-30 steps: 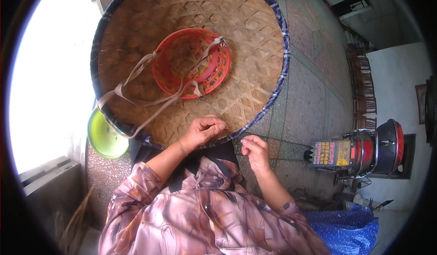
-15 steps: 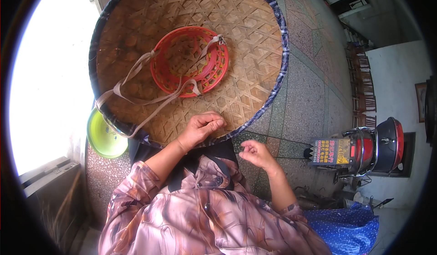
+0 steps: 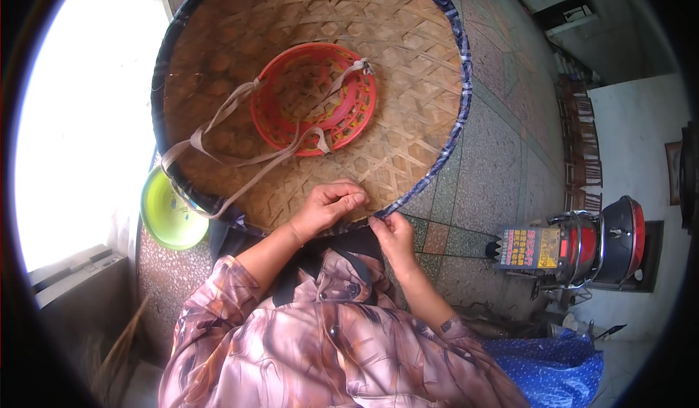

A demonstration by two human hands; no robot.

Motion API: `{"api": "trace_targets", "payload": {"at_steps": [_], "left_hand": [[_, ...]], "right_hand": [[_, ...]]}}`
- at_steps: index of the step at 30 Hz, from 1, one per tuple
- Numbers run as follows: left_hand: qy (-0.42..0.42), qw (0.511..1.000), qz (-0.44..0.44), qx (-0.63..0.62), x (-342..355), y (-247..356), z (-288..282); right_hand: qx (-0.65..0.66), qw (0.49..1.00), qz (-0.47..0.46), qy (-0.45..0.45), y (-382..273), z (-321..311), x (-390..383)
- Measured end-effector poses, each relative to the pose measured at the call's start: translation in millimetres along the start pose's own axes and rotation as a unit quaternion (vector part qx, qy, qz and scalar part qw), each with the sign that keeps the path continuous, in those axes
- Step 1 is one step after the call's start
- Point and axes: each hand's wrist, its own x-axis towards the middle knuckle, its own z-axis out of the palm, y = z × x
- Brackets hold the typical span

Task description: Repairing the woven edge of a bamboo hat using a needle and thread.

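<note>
Right hand [image 3: 393,237] has moved to blue cloth-bound rim [image 3: 467,65] of round tan woven-bamboo basket [image 3: 419,65]; left hand [image 3: 329,208] nearby; both half-curled, grip unclear. Speckled grey floor [image 3: 495,142]; red-and-black motorcycle [image 3: 615,237] at right.

Print stands at the rear of the motorbike [image 3: 577,242]: the yellow plate [image 3: 550,248], just left of its red light [image 3: 566,248], bears dark characters; the grey flap [image 3: 512,258], farther left, bears red and yellow lettering in rows.
</note>
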Motion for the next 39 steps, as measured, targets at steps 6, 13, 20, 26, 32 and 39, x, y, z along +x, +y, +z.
{"api": "trace_targets", "payload": {"at_steps": [6, 13, 20, 26, 32, 39], "left_hand": [[0.015, 0.999, -0.017, -0.034, -1, -5, -1], [0.011, 0.999, -0.017, -0.034, -1, -5, -1], [-0.005, 0.999, -0.029, -0.04, -4, -4, 1], [-0.044, 0.996, -0.028, -0.077, -3, -2, 0], [-0.049, 0.962, -0.093, -0.252, 1, -3, -2], [-0.104, 0.945, -0.192, -0.244, 3, -7, -6]], "right_hand": [[0.178, 0.976, 0.127, 0.005, -23, -26, -14], [0.221, 0.971, 0.089, 0.036, -25, -34, -26], [0.249, 0.964, 0.067, 0.066, -31, -37, -18], [0.433, 0.892, 0.115, -0.062, -47, -52, -8], [0.519, 0.827, 0.136, -0.17, -53, -53, -5], [0.459, 0.866, 0.102, -0.171, -78, -50, 0]]}}
